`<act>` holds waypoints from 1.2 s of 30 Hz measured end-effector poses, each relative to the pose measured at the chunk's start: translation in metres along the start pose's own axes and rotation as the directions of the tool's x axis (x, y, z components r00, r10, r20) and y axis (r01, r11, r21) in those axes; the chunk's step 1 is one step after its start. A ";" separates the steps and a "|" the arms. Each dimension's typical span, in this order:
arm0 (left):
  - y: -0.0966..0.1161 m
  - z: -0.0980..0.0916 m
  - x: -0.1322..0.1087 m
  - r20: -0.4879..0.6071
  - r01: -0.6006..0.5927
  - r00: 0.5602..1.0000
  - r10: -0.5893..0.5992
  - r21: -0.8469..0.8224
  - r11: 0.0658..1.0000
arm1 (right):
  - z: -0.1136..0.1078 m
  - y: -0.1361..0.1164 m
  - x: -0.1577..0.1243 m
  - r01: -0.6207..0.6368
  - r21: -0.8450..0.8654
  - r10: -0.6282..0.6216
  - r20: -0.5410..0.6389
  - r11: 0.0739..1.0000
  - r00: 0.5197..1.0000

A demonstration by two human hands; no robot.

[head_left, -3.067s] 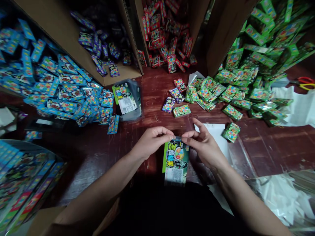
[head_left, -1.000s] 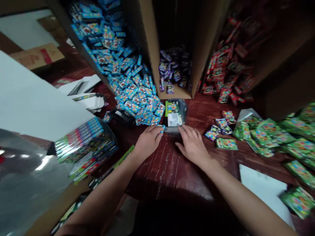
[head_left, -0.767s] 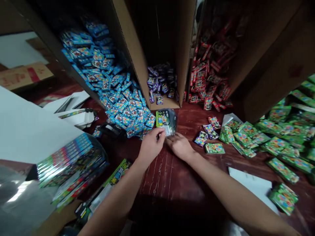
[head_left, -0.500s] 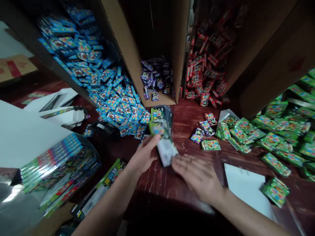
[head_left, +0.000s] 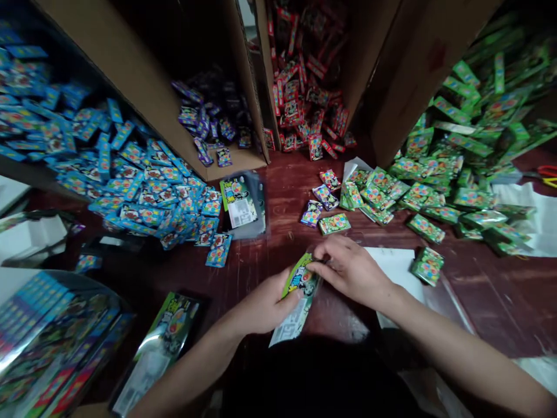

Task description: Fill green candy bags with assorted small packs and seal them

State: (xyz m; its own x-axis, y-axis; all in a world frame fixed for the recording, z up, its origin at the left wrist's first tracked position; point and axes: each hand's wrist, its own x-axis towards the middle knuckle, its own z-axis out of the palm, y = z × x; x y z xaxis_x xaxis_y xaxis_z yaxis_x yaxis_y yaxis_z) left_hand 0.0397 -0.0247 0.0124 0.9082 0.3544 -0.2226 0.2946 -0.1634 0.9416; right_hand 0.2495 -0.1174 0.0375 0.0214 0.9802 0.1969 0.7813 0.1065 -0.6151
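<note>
Over the dark red wooden table (head_left: pixel 285 188), the flat green-and-black plastic pouch (head_left: pixel 308 288) has moved nearer the black-clothed body (head_left: pixel 304 380); the left hand (head_left: pixel 270 302) grips it, the right hand (head_left: pixel 351 271) now pinches its top.

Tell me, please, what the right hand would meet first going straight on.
The right hand would probably meet the rectangular green-and-white printed packet held by the left hand, though depth is unclear.

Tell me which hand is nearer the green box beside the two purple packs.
Right: the right hand is just on the body side of the green box; the left hand is farther back and to the left, holding the printed package.
</note>
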 end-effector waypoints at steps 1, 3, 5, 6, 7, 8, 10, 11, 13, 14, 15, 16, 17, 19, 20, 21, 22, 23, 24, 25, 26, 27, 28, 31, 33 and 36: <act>0.000 0.000 -0.001 0.022 0.013 1.000 -0.013 -0.012 1.000 | -0.008 -0.002 -0.001 0.011 0.016 -0.013 0.102 1.000 0.995; 0.001 0.001 -0.003 0.090 0.059 0.995 -0.052 -0.074 0.995 | -0.026 -0.005 -0.004 0.064 0.108 -0.097 0.331 0.992 0.939; 0.002 0.002 -0.005 0.138 0.138 0.984 -0.114 -0.175 0.975 | -0.042 -0.005 -0.006 0.097 0.228 -0.199 0.480 0.969 0.854; 0.002 0.002 -0.005 0.130 0.175 0.980 -0.148 -0.233 0.957 | -0.046 -0.004 -0.007 0.100 0.259 -0.222 0.502 0.961 0.836; 0.001 0.004 -0.004 0.084 0.196 0.980 -0.180 -0.292 0.936 | -0.047 -0.003 -0.009 0.085 0.254 -0.202 0.481 0.963 0.853; 0.000 0.006 -0.003 0.004 0.196 0.978 -0.208 -0.349 0.916 | -0.043 -0.001 -0.011 0.049 0.224 -0.140 0.414 0.973 0.899; -0.006 0.014 0.000 -0.212 0.130 0.946 -0.244 -0.443 0.887 | -0.022 0.001 -0.015 -0.079 0.187 0.049 0.163 0.979 0.985; -0.010 0.019 0.002 -0.313 0.085 0.915 -0.256 -0.470 0.878 | -0.007 0.002 -0.018 -0.146 0.208 0.140 0.043 0.967 0.989; -0.017 0.033 0.006 -0.466 0.026 0.841 -0.274 -0.471 0.882 | 0.030 0.000 -0.022 -0.257 0.237 0.276 -0.052 0.937 0.960; -0.021 0.040 0.006 -0.516 0.023 0.811 -0.277 -0.445 0.895 | 0.048 -0.003 -0.024 -0.317 0.198 0.332 -0.043 0.927 0.942; -0.024 0.047 0.006 -0.549 0.039 0.789 -0.275 -0.402 0.915 | 0.064 -0.005 -0.026 -0.378 0.120 0.384 -0.025 0.918 0.923; -0.026 0.051 0.003 -0.563 0.071 0.782 -0.266 -0.343 0.937 | 0.077 -0.007 -0.028 -0.426 0.018 0.427 -0.011 0.904 0.904; -0.028 0.053 0.000 -0.572 0.104 0.783 -0.244 -0.266 0.958 | 0.086 -0.009 -0.030 -0.459 -0.082 0.459 -0.012 0.885 0.888; -0.030 0.043 -0.012 -0.611 0.150 0.777 -0.153 -0.056 0.987 | 0.092 -0.009 -0.031 -0.463 -0.219 0.475 0.002 0.859 0.880; -0.031 0.032 -0.019 -0.649 0.171 0.756 -0.084 0.073 0.982 | 0.089 -0.007 -0.031 -0.437 -0.261 0.460 0.031 0.861 0.887; -0.032 0.017 -0.027 -0.685 0.203 0.728 -0.001 0.215 0.955 | 0.083 -0.003 -0.029 -0.395 -0.288 0.431 0.068 0.872 0.900; -0.034 -0.002 -0.036 -0.699 0.246 0.710 0.082 0.356 0.902 | 0.075 0.002 -0.025 -0.346 -0.304 0.389 0.094 0.888 0.916; -0.036 -0.024 -0.044 -0.696 0.304 0.704 0.143 0.477 0.825 | 0.065 0.009 -0.019 -0.289 -0.312 0.335 0.102 0.905 0.937; -0.039 -0.046 -0.051 -0.652 0.346 0.739 0.168 0.582 0.735 | 0.055 0.018 -0.010 -0.229 -0.322 0.270 0.088 0.919 0.959; -0.043 -0.068 -0.057 -0.595 0.366 0.787 0.166 0.666 0.650 | 0.045 0.026 0.001 -0.176 -0.343 0.205 0.050 0.923 0.977; -0.047 -0.088 -0.061 -0.553 0.386 0.822 0.136 0.717 0.581 | 0.037 0.035 0.014 -0.139 -0.378 0.153 0.008 0.915 0.988; -0.051 -0.106 -0.063 -0.490 0.371 0.866 0.101 0.763 0.529 | 0.031 0.043 0.028 -0.119 -0.427 0.120 -0.024 0.896 0.992; -0.055 -0.121 -0.063 -0.439 0.354 0.896 0.064 0.795 0.492 | 0.026 0.051 0.043 -0.113 -0.472 0.112 -0.031 0.874 0.993; -0.062 -0.147 -0.057 -0.308 0.282 0.951 -0.012 0.856 0.434 | 0.021 0.071 0.077 -0.139 -0.495 0.202 0.077 0.858 0.976; -0.061 -0.150 -0.051 -0.269 0.245 0.963 0.001 0.880 0.407 | 0.021 0.081 0.088 -0.171 -0.468 0.253 0.119 0.867 0.960; -0.052 -0.140 -0.042 -0.310 0.240 0.943 0.118 0.883 0.403 | 0.023 0.092 0.090 -0.219 -0.447 0.288 0.092 0.867 0.953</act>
State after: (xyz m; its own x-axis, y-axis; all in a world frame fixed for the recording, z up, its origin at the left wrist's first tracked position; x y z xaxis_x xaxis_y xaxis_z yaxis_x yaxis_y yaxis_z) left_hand -0.0550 0.0976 0.0085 0.7994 0.6004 -0.0203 0.5990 -0.7941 0.1030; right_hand 0.3092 -0.0155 -0.0192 0.1881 0.9804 -0.0594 0.9518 -0.1969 -0.2352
